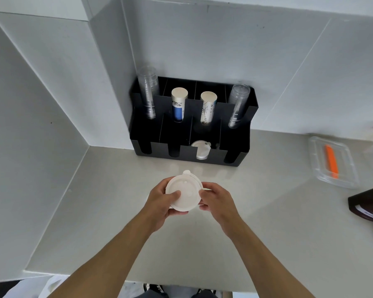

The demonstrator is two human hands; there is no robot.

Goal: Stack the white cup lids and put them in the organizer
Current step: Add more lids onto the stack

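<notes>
I hold a stack of white cup lids (pixel 184 193) above the counter, in front of the black organizer (pixel 241 151). My left hand (pixel 159 201) grips the stack's left side with the thumb on top. My right hand (pixel 215 198) pinches its right edge. More white lids (pixel 200 150) stand in the organizer's third front slot from the left. The other front slots look empty.
The organizer's rear slots hold two stacks of clear cups (pixel 149 93) (pixel 238 104) and two stacks of paper cups (pixel 178 104) (pixel 208 106). A clear plastic container (pixel 334 164) with an orange item and a brown box (pixel 368 206) sit at the right. Walls close in at the left and the back.
</notes>
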